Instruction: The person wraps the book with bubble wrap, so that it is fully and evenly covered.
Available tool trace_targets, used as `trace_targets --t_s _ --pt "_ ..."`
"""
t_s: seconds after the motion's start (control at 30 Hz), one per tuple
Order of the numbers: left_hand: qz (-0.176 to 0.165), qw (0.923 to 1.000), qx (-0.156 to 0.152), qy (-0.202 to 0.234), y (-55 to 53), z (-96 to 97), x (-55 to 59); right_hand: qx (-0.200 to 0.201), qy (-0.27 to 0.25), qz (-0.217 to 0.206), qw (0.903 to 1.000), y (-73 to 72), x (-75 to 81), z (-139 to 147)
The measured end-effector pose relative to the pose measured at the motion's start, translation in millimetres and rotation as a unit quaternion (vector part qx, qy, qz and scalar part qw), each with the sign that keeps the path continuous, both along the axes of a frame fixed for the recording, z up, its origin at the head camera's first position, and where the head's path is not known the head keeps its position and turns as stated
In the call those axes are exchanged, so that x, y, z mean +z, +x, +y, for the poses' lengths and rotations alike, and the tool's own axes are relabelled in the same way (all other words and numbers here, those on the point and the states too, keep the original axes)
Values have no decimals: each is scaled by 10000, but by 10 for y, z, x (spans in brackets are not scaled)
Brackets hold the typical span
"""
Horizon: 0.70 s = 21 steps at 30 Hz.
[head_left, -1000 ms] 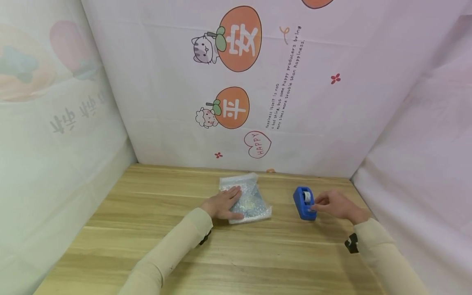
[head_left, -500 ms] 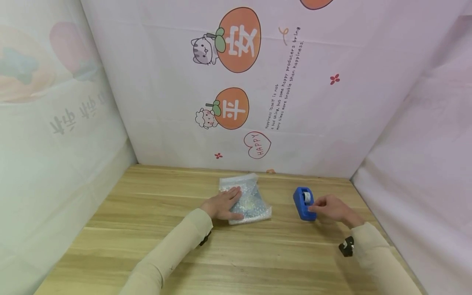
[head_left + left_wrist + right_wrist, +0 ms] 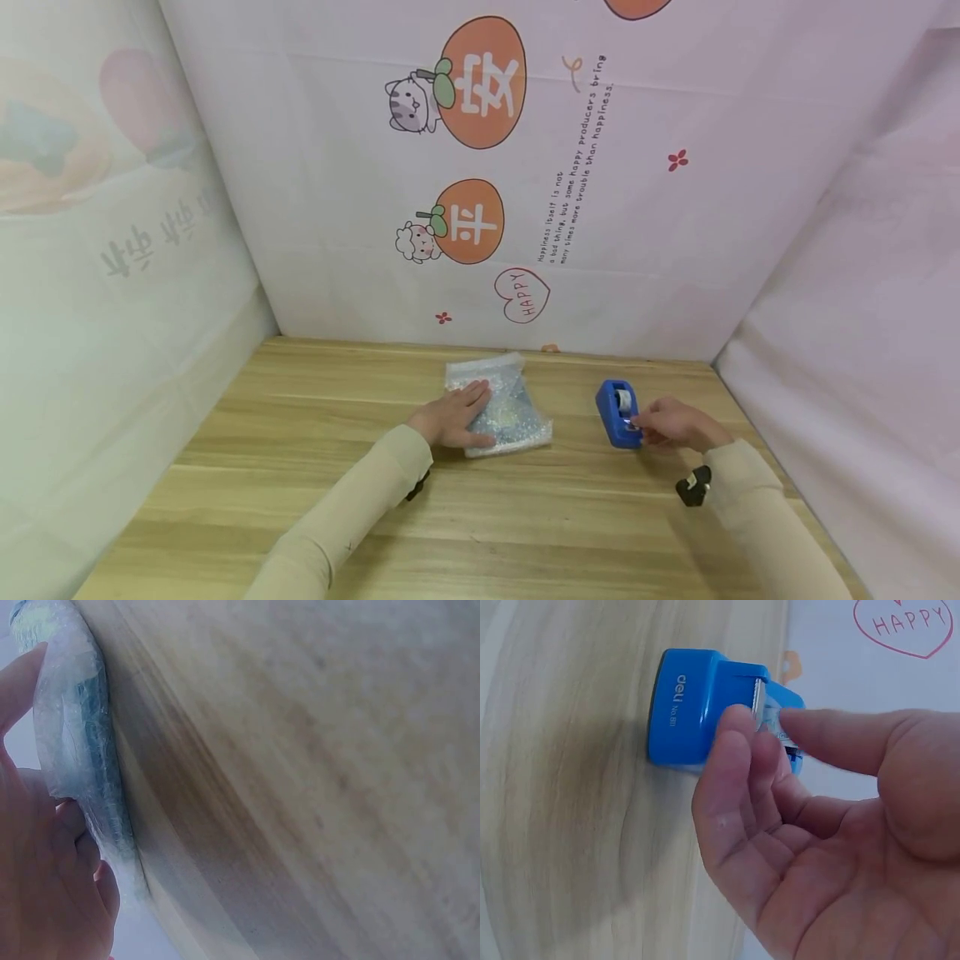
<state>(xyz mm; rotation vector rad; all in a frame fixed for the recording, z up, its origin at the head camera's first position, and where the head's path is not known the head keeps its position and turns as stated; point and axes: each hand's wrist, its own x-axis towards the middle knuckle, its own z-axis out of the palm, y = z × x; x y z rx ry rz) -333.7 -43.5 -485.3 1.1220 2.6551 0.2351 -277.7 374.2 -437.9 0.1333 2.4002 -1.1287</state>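
Observation:
A bubble-wrapped packet (image 3: 513,417), clear over something bluish, lies flat on the table, its wrap crinkled. My left hand (image 3: 453,414) rests on its left side with fingers extended; in the left wrist view the thumb lies along the wrap (image 3: 64,727). To the right stands a blue tape dispenser (image 3: 613,429) with a white-cored roll (image 3: 624,401). My right hand (image 3: 675,423) is at its front end, fingers curled. In the right wrist view thumb and fingertips pinch the clear tape (image 3: 771,718) right beside the toothed metal cutter (image 3: 758,701).
The wood-grain table (image 3: 315,492) meets a printed white cloth backdrop (image 3: 360,250) just behind the packet. More cloth hangs along the left side (image 3: 135,350) and the right side (image 3: 847,350). A strip of bare wood separates packet and dispenser.
My right wrist has shifted a little left and turned, while its fingertips stay at the dispenser's front end. The left hand, packet and dispenser hold their places.

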Motion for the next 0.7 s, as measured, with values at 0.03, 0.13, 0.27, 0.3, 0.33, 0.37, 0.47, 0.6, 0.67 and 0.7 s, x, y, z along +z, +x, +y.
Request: trace_targets --t_s 0.03,0.13,0.27,0.3,0.33,0.37,0.47,0.6,0.67,0.7 --pt "5 10000 2 2 2 1 2 5 -9 8 10000 -3 1 -4" --pt "-19 10000 11 -3 6 1 14 -104 -156 -48 9998 -6 -1 -23" --pt "-46 10000 12 -14 2 1 1 -143 -186 -125 9996 3 4 -43" --pt "-43 10000 11 -25 -1 1 -6 -123 -159 -140 9997 3 7 -45" --pt "-40 10000 8 -27 -3 1 -12 -102 -123 -165 9997 1 9 -45" --pt "-35 10000 9 -37 -6 3 -19 -83 -118 -179 9997 -3 6 -41" --pt "-28 10000 24 -42 -9 9 -24 -49 -134 -250 9996 -11 7 -36" --pt "-61 10000 29 -24 -10 9 -17 -118 -166 -400 9990 -22 17 -41" --pt "-52 10000 30 -17 -12 7 -15 -133 -145 -477 9987 -30 23 -44" --pt "-43 10000 24 -20 -15 6 -19 -188 -136 -521 9984 -34 25 -45"
